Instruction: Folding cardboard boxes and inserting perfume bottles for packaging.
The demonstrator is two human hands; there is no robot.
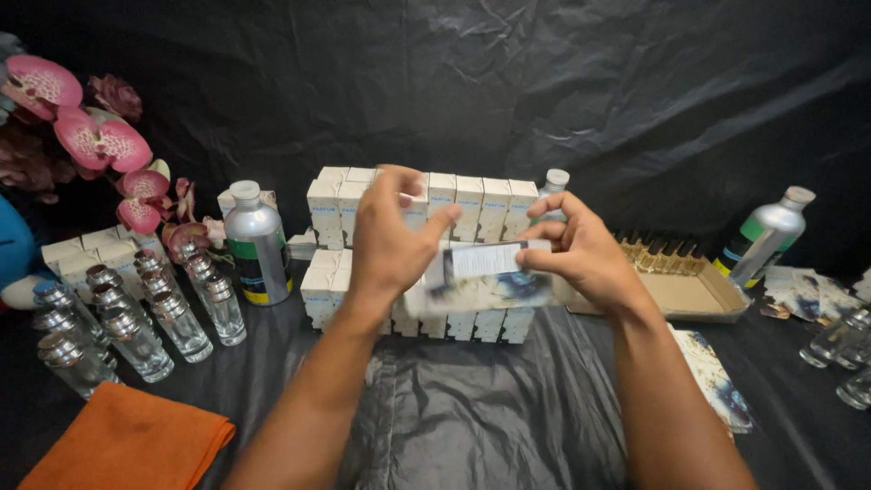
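Head view: both hands, left hand point(392, 238) and right hand point(581, 254), pinch a blurred flat carton point(481, 277) above black plastic sheeting point(472, 408) against a black backdrop point(544, 82).

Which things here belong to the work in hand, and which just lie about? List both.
In hand:
- small carton, gripped by left hand and right hand
- stacked white cartons behind
- flat printed carton

Lying about:
- glass bottles
- metal bottle
- orange cloth
- pink flowers
- cardboard tray
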